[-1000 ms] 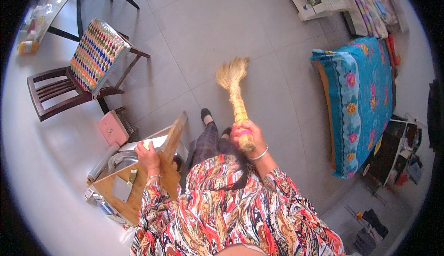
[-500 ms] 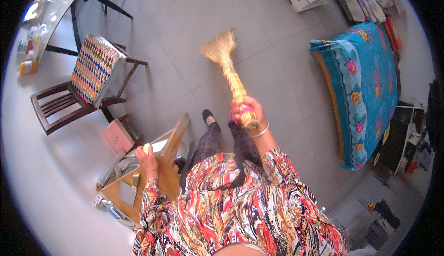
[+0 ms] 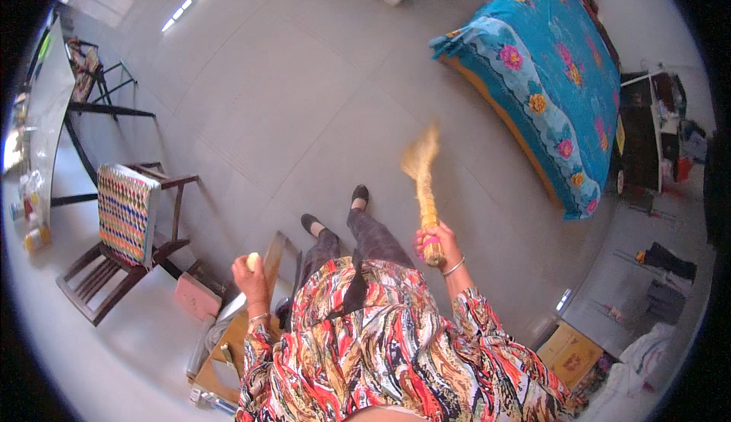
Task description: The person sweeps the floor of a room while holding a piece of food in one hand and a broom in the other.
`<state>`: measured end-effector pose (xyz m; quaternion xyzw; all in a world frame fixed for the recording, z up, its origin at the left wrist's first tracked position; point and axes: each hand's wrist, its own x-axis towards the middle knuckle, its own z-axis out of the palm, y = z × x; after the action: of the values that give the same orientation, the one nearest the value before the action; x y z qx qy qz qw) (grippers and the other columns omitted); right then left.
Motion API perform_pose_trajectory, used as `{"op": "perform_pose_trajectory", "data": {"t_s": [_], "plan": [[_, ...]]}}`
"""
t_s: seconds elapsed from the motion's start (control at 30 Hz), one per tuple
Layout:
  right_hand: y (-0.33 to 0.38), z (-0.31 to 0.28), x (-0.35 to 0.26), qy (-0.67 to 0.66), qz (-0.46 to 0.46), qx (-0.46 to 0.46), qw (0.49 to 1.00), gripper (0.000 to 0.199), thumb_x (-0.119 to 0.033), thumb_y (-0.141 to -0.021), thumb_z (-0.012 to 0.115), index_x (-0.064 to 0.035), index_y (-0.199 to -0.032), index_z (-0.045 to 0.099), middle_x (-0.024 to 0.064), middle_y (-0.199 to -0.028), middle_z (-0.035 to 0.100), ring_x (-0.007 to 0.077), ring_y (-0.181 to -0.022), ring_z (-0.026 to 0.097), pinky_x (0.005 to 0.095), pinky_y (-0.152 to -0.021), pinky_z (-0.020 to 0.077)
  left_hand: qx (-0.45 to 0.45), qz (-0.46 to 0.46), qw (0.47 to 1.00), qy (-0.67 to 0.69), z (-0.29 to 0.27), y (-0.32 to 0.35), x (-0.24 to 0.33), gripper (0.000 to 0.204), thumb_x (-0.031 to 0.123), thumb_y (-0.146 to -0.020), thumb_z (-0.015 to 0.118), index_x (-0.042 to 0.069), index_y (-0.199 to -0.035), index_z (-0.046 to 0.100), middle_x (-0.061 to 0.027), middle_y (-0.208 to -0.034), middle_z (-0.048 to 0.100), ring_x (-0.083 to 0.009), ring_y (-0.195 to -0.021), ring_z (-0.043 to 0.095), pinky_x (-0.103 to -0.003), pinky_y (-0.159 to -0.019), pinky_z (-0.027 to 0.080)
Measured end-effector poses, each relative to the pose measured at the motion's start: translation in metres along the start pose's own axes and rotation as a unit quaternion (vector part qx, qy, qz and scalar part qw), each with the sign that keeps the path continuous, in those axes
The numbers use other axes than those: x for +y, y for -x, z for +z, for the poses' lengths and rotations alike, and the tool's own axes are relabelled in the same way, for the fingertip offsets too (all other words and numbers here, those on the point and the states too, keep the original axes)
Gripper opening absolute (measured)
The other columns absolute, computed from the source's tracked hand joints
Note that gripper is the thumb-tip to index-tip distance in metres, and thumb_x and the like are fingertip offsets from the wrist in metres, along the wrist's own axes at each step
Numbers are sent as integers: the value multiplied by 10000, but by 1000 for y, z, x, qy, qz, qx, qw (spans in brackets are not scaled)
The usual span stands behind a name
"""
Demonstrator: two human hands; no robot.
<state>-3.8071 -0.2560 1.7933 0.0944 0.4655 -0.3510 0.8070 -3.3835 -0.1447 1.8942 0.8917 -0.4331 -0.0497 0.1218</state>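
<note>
A short straw hand broom (image 3: 426,197) is held by its bound handle in my right hand (image 3: 445,248), fingers wrapped round near the butt end. The bristles point up and away from me over the tiled floor and look smeared by motion. Pink shows on the handle by my fingers. My left hand (image 3: 250,281) is closed on a small pale yellow rounded piece (image 3: 253,260), whose kind I cannot make out. That hand is raised beside a wooden desk (image 3: 242,338).
To the left stands a dark wooden chair with a multicoloured woven cover (image 3: 126,212), near a pink box (image 3: 198,298) and a table (image 3: 47,110). A bed with a blue flowered cover (image 3: 560,91) fills the far right. A wooden cabinet (image 3: 569,353) stands at the near right.
My body has turned and stepped, so the bed and chair sit differently in view. The broom in my right hand has swung rightward. My left hand has lifted away from the desk with the yellow piece.
</note>
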Motion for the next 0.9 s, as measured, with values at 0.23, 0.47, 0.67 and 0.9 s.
{"op": "perform_pose_trajectory", "data": {"t_s": [0.23, 0.47, 0.67, 0.9], "plan": [[-71, -8, -260, 85, -54, 58, 993, 190, -34, -747, 632, -17, -901, 520, 63, -703, 571, 181, -540, 594, 303, -473, 502, -64, 11, 998, 13, 44, -23, 263, 290, 208, -786, 681, 1, -938, 545, -175, -898, 555, -351, -874, 538, -424, -760, 442], [-122, 100, -572, 173, -7, -27, 985, 313, -5, -675, 683, -11, -919, 487, 90, -752, 593, 169, -563, 606, 289, -484, 497, -66, 15, 997, 31, 86, -150, 619, 267, 192, -782, 683, 7, -925, 553, -169, -889, 551, -347, -850, 541, -416, -760, 444], [-151, 126, -860, 171, 42, -101, 979, 365, 10, -742, 605, -2, -1088, 490, 99, -791, 613, 164, -565, 595, 289, -472, 505, -62, 56, 996, 14, 115, -257, 895, 240, 165, -788, 685, 0, -897, 550, -152, -841, 555, -302, -769, 551, -386, -706, 453], [-120, 111, -1029, 88, 21, -113, 990, 482, -2, -758, 590, -31, -1218, 450, 111, -781, 573, 195, -539, 589, 310, -457, 511, -91, 47, 995, 10, 117, -306, 1027, 232, 157, -789, 672, -1, -893, 537, -166, -852, 530, -338, -798, 520, -412, -719, 429]]}}
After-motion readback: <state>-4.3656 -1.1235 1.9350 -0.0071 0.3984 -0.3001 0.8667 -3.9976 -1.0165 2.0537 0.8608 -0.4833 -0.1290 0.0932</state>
